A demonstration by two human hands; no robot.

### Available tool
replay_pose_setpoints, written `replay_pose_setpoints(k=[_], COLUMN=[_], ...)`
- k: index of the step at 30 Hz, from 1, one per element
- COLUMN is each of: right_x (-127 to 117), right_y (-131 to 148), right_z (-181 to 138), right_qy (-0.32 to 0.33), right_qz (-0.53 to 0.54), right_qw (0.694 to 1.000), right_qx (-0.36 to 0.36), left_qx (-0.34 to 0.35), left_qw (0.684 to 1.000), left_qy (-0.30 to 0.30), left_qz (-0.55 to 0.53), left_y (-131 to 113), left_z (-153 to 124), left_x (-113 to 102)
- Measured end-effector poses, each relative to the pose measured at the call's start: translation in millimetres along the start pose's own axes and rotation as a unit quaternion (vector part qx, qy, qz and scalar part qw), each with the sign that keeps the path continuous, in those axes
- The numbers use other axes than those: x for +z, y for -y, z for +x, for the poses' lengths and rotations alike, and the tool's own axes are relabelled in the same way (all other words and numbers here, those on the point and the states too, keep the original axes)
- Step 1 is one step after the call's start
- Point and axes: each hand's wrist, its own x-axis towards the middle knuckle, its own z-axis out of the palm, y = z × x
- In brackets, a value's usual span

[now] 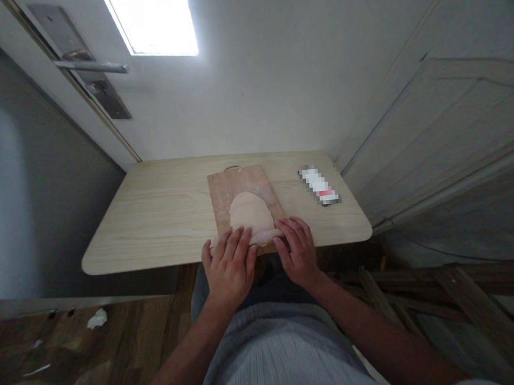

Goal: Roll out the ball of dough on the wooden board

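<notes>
A flat, pale sheet of dough (250, 209) lies on a wooden cutting board (232, 184) dusted with flour. Across the dough's near edge runs a thin, floury rolling pin (264, 237), seen mainly between my two hands. My left hand (230, 263) has its fingers laid over the pin's left part, covering it. At the pin's right end, my right hand (298, 250) curls its fingers and thumb around it. Both hands are close to the board's near edge.
The board rests on a light wood table (160, 212) with rounded corners, against a white door with a metal handle (96, 67). A phone-like object (319, 185), blurred out, lies to the right. Wooden frame pieces (470, 300) stand low at right; crumpled paper (97, 318) is on the floor.
</notes>
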Motion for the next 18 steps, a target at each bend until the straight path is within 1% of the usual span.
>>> replay_pose_setpoints(k=[4, 9, 13, 18], right_x=[0, 0, 2, 4], right_y=[0, -1, -2, -2], right_z=[-8, -17, -24, -26], right_qy=[-0.018, -0.009, -0.020, -0.026], right_qz=[0.006, -0.013, -0.033, -0.032], right_qw=[1.000, 1.000, 0.999, 0.999], right_qx=[-0.012, -0.011, -0.021, -0.018], left_qx=[0.013, 0.022, 0.037, 0.037], left_qw=[1.000, 0.999, 0.998, 0.998], left_qy=[-0.027, -0.039, -0.059, -0.052], left_qz=[-0.005, -0.005, -0.008, -0.007], left_y=[1, 2, 4, 5], left_z=[-10, -17, -19, -20], left_x=[4, 7, 8, 9])
